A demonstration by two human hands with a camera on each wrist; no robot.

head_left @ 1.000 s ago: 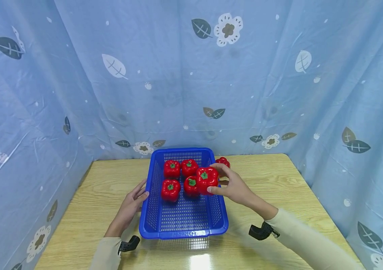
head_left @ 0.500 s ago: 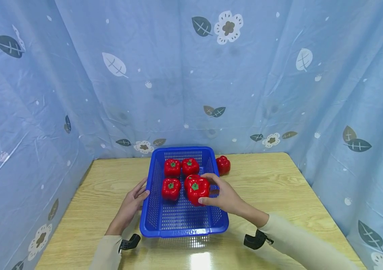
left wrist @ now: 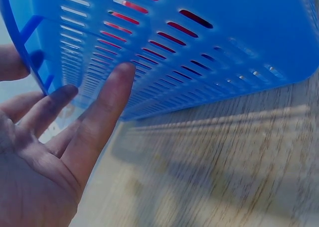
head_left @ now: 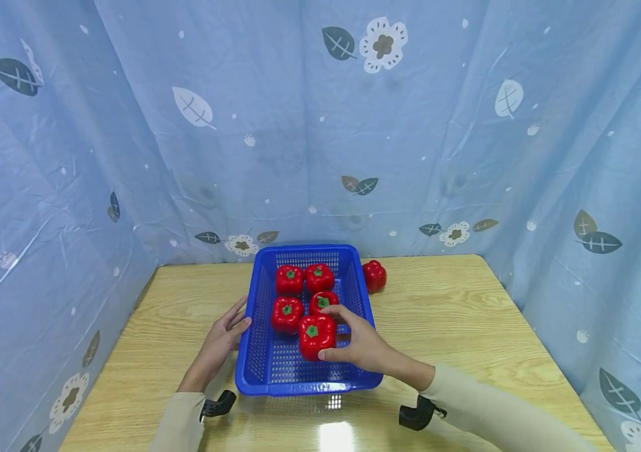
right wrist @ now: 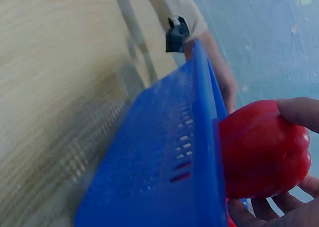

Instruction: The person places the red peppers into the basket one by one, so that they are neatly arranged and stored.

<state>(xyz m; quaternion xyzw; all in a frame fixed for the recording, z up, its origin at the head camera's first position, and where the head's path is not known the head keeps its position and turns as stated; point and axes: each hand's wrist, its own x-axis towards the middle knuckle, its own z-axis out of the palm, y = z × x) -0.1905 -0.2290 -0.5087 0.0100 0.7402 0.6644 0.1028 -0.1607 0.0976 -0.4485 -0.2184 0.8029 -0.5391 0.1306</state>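
Note:
In the head view my right hand (head_left: 362, 342) grips a red bell pepper (head_left: 317, 337) with a green stem, thumb on its near side and fingers on its far side. The pepper hangs over the near right part of a blue plastic basket (head_left: 309, 389). In the right wrist view the held bell pepper (right wrist: 264, 147) shows beside the basket's rim (right wrist: 204, 137). My left hand (head_left: 221, 339) holds the basket's left side, its thumb at the rim. In the left wrist view, fingers (left wrist: 107, 95) lie against the slotted outer wall (left wrist: 164, 52).
Several red bell peppers (head_left: 287, 315) sit upright in the basket's far and middle parts. Another red bell pepper (head_left: 374, 276) lies on the wooden table (head_left: 439, 314), outside the basket's right rim. A blue patterned curtain (head_left: 275, 125) surrounds the table's back and sides.
My right hand has carried the bell pepper from the basket's right rim leftward and toward me. The pepper outside the basket has come into fuller view. My left hand stays put.

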